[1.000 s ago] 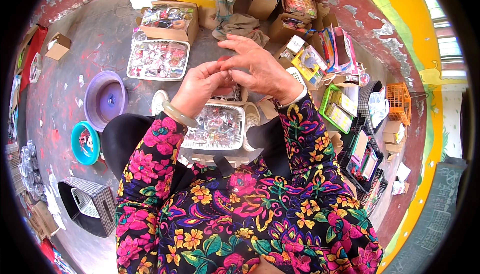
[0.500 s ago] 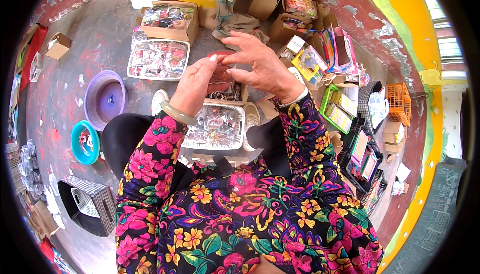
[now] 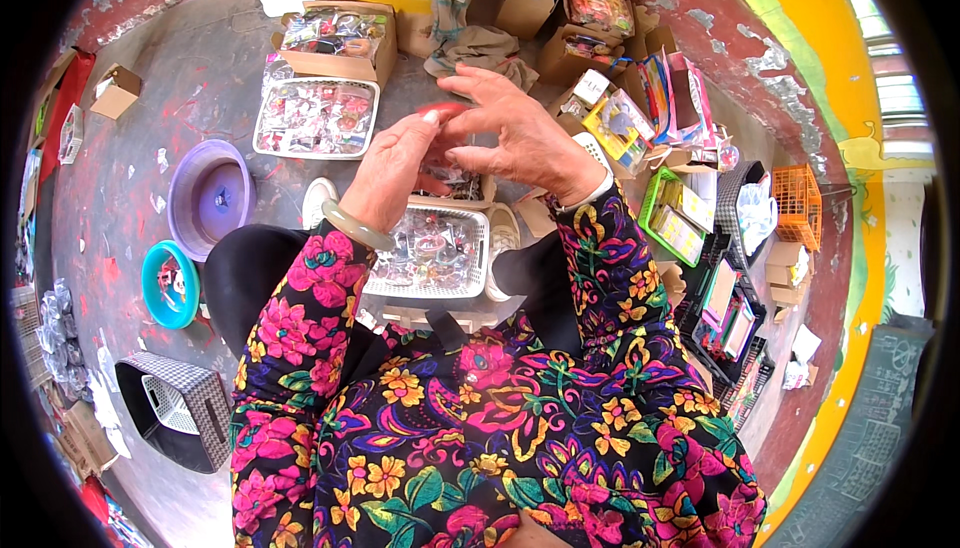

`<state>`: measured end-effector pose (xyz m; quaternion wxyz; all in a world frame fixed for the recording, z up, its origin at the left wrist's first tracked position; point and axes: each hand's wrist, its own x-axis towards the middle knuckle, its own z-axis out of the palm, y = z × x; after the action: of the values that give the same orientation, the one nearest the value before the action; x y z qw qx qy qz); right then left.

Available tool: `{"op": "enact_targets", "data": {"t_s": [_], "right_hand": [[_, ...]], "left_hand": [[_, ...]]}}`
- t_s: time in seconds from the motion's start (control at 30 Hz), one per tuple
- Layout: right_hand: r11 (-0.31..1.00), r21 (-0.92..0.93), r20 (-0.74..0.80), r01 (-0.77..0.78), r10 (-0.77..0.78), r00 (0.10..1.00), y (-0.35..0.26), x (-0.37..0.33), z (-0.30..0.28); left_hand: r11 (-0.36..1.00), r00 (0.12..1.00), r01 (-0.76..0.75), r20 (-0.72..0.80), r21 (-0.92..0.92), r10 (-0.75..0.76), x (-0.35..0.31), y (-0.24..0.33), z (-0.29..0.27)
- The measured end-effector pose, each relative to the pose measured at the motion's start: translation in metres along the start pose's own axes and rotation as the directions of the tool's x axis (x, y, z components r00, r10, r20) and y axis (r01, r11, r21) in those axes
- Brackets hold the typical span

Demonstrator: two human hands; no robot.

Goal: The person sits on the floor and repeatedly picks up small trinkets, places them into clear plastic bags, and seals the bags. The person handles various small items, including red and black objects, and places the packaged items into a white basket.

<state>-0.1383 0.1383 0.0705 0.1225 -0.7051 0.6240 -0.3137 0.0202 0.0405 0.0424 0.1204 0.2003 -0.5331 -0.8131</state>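
- left hand appears to pinch a thin red piece; the piece sits up between the two hands, probably raised for a clear look
- right hand curves close beside it; whether it also grips, i cannot tell
- white basket stands between the pale shoes, likely for a short reach

Left hand hovers beside curved right hand.
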Motion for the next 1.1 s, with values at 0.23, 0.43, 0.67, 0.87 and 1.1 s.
{"op": "enact_targets", "data": {"t_s": [0.23, 0.43, 0.67, 0.87, 1.1], "right_hand": [[1.000, -0.010, 0.010, -0.007, 0.007, 1.000, 0.004, -0.001, -0.001], [0.998, 0.060, -0.025, 0.021, -0.020, 0.999, 0.005, 0.000, 0.001], [0.999, 0.012, 0.081, -0.035, 0.034, 0.996, 0.002, -0.001, 0.001], [0.999, 0.028, 0.183, -0.025, 0.020, 0.983, 0.002, 0.002, 0.002], [0.857, 0.469, -0.185, -0.216, 0.334, 0.924, -0.004, 0.002, -0.009]], "left_hand": [[0.999, 1.000, 0.012, -0.011, -0.032, -0.013, 0.005, -0.006, -0.001], [0.995, 1.000, 0.020, -0.016, -0.093, -0.022, 0.001, -0.002, 0.001], [0.990, 0.999, 0.049, 0.000, -0.129, -0.049, 0.002, -0.003, 0.002], [0.991, 0.999, 0.046, 0.022, -0.122, -0.044, 0.004, -0.007, -0.001], [0.949, 0.998, 0.049, -0.008, -0.312, -0.055, 0.005, 0.003, -0.008]]}}
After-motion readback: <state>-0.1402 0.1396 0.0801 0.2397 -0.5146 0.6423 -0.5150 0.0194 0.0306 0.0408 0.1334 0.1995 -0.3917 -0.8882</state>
